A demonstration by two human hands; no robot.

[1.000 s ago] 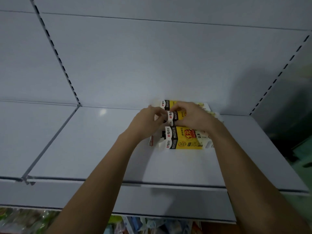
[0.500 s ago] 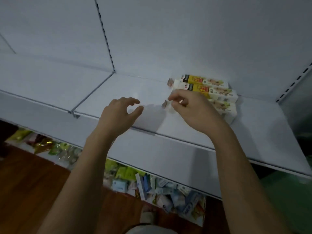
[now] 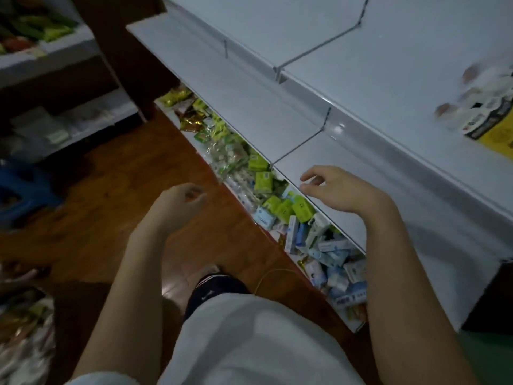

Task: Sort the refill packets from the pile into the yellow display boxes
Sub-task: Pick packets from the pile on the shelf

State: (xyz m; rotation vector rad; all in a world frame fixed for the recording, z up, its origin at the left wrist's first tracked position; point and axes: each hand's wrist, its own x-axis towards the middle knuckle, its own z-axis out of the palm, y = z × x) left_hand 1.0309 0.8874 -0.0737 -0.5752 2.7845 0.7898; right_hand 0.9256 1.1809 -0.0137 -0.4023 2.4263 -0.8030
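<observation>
Pale grey metal shelf (image 3: 374, 87) carries the blurred yellow-and-black display boxes (image 3: 488, 120) at its far right edge, well apart from both hands. Right hand (image 3: 337, 190) hovers over the lower shelf lip, fingers loosely curled, empty. Left hand (image 3: 177, 204) hangs over the brown wooden floor (image 3: 111, 190), fingers loosely curled, empty.

Single head-worn view, tilted steeply down along the shelving.

The scene is seen from above and close: white shelves (image 3: 319, 87) run diagonally at the right, wooden floor (image 3: 111, 190) at the left, both forearms reaching up from the bottom edge.
</observation>
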